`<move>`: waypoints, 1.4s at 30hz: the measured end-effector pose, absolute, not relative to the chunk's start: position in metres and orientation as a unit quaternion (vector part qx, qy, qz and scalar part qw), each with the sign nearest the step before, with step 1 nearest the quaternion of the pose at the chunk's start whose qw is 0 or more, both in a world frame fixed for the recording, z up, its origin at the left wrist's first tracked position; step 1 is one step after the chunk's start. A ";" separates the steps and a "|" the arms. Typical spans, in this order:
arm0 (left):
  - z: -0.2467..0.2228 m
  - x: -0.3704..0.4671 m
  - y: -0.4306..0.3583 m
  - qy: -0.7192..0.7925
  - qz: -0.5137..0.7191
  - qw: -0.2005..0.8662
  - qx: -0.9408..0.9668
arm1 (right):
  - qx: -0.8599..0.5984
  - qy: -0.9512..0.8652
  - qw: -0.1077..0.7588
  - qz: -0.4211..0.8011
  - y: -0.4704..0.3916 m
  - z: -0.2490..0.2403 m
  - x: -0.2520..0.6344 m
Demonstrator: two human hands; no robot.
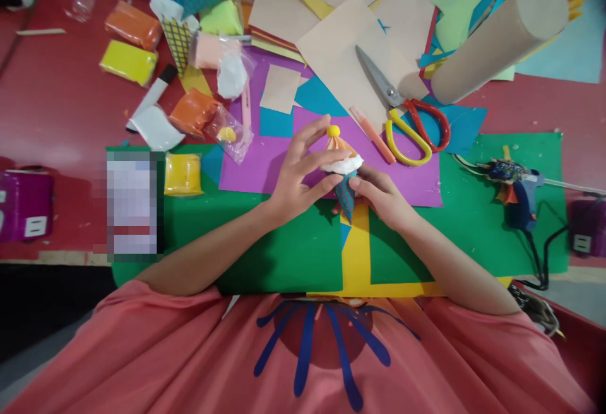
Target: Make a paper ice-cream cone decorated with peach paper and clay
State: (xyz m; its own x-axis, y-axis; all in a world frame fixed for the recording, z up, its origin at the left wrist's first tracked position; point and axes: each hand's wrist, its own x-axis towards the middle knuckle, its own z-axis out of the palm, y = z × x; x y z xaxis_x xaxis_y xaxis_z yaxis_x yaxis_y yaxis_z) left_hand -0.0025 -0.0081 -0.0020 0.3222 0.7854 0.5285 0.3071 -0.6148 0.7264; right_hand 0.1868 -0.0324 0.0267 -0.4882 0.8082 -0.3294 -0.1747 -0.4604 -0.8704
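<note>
A small craft ice cream cone is held between both hands above the purple sheet. It has a blue checked cone, a white band, an orange swirled top and a yellow ball at its tip. My left hand curves round the orange and white part from the left, fingers on its side. My right hand grips the cone below the white band from the right, thumb in front; some of its fingers are hidden behind. The cone's point faces down toward me.
Scissors lie beyond the hands, beside an orange marker. A glue gun with its cord is at the right. A cardboard tube lies back right. Clay packets and finished cones are at the left.
</note>
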 end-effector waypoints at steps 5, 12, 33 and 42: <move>-0.005 -0.003 -0.008 0.353 0.451 0.251 0.781 | -0.478 -0.533 0.325 0.618 -0.033 0.028 0.190; -0.011 -0.003 -0.007 0.387 0.424 0.269 0.773 | -0.507 -0.669 0.410 0.357 -0.037 0.025 0.193; -0.004 -0.003 -0.005 0.398 0.382 0.325 0.768 | -0.437 -0.766 0.385 0.272 -0.024 0.017 0.201; -0.002 -0.004 -0.006 0.401 0.374 0.352 0.758 | -0.456 -0.780 0.346 0.253 -0.017 0.014 0.213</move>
